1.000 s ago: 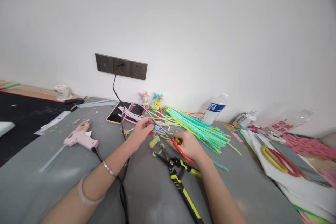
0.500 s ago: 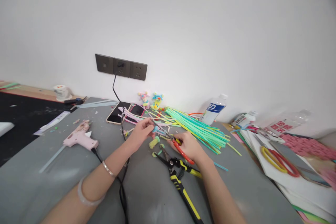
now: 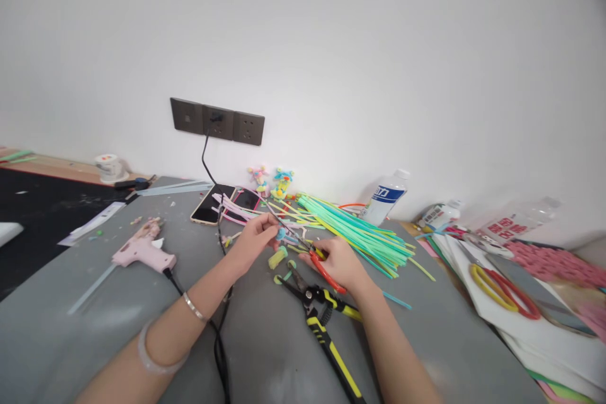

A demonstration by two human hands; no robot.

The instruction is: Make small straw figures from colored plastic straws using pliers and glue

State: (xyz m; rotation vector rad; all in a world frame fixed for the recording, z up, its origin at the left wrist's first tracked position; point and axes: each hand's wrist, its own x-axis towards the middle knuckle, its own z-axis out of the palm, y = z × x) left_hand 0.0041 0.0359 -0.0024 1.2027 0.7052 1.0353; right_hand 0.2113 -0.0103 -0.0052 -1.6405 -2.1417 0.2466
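Note:
My left hand (image 3: pixel 255 240) pinches a small light-blue fuzzy piece (image 3: pixel 281 233) over the middle of the table. In my right hand (image 3: pixel 339 263) are pliers with red and yellow handles (image 3: pixel 327 276), their long thin jaws pointing left toward the blue piece. Whether the jaws touch it is too small to tell. Just below the hands lies a short yellow-green fuzzy roll (image 3: pixel 277 257). Black-and-yellow garden shears (image 3: pixel 326 334) rest on the table nearer me, blades apart. A bundle of green and yellow pipe cleaners (image 3: pixel 360 233) spreads behind my right hand.
A pink glue gun (image 3: pixel 144 254) lies at left, its black cable running past my left wrist. Two phones, one gold-edged phone (image 3: pixel 213 205), sit behind. Small fuzzy figures (image 3: pixel 283 183) stand by the wall. A tilted bottle (image 3: pixel 386 199) and scissors (image 3: pixel 506 293) are at right.
The pliers' red handle has shifted slightly left and down with my right hand. My left hand keeps nearly the same place and grip. The whole view moved a little.

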